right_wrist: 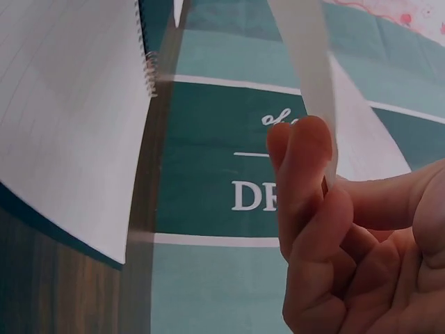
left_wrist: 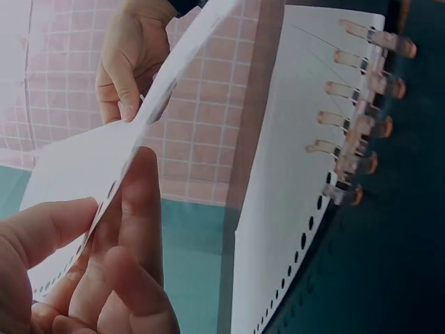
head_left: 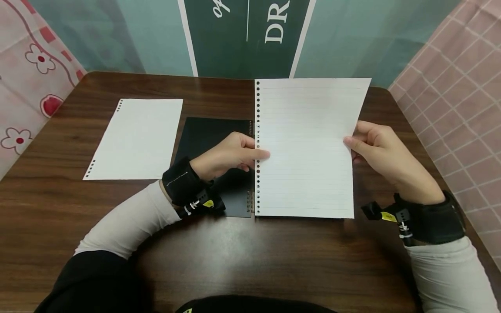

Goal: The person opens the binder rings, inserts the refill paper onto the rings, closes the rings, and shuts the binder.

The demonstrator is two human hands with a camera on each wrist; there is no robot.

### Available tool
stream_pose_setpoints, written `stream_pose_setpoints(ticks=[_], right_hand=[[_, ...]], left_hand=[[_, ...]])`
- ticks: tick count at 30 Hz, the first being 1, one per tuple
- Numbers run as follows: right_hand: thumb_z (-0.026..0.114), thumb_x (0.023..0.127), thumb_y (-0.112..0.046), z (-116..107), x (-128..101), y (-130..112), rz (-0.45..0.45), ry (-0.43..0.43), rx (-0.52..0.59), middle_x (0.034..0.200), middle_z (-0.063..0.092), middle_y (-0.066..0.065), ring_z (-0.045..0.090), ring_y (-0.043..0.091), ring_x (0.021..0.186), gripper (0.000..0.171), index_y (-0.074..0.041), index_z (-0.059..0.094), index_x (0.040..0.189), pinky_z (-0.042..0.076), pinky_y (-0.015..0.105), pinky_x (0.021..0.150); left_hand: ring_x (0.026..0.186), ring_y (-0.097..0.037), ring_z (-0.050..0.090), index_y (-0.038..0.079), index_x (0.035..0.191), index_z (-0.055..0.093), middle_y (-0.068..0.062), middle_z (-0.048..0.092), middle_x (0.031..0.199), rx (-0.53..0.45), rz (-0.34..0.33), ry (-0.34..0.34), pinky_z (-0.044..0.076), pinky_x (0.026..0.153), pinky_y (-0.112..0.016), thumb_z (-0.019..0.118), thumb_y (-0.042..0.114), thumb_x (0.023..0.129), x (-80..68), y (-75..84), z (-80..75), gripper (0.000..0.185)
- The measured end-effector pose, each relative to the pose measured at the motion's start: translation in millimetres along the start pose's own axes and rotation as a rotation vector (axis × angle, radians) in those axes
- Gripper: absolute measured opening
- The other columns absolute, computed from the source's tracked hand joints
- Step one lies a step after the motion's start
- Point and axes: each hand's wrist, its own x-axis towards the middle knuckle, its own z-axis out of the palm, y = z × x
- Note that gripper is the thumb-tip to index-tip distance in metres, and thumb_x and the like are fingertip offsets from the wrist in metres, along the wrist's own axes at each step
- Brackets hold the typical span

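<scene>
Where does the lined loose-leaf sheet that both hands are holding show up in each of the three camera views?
Head: the lined sheet fills centre-right, pinched by the left hand at its punched edge and the right hand at the opposite edge.
Left wrist: it crosses the left half, seen nearly edge-on.
Right wrist: it is a thin strip rising from the fingertips.
Shared landmark: the open binder's paper stack.

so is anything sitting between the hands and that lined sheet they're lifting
No. The left hand pinches the lined sheet at its punched edge, the right hand at the opposite edge. Nothing lies between them.
</scene>
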Motion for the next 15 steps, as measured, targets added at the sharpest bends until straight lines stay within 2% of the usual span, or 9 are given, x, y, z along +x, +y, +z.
stream_pose_setpoints(ticks=[5,8,15], right_hand=[[0.050,0.104,-0.016,0.9,2.8,4.1,0.002,-0.007,-0.014,0.067,0.057,0.001,0.055,0.017,0.065,0.022,0.001,0.057,0.115,0.049,0.024,0.060],[0.050,0.104,-0.014,1.9,3.8,6.5,-0.012,-0.024,-0.003,0.065,0.056,0.000,0.053,0.016,0.062,0.021,0.003,0.057,0.114,0.048,0.024,0.059],[0.049,0.104,-0.011,1.3,6.8,11.0,-0.012,-0.068,-0.004,0.070,0.062,-0.009,0.053,0.011,0.063,0.030,0.007,0.052,0.128,0.047,0.023,0.059]], left_hand=[[0.074,-0.020,0.066,0.002,0.093,0.073,0.001,0.070,0.077,0.019,-0.024,0.003,0.051,0.066,-0.026,0.069,0.017,0.094,4.3,-4.6,0.1,0.016],[0.074,-0.018,0.067,0.001,0.098,0.073,0.001,0.072,0.079,0.036,-0.035,0.007,0.051,0.066,-0.026,0.069,0.018,0.093,6.3,-7.8,0.5,0.017],[0.074,-0.015,0.068,0.003,0.104,0.074,-0.002,0.075,0.084,0.066,-0.043,0.025,0.051,0.067,-0.026,0.070,0.019,0.093,8.1,-9.4,0.3,0.020]])
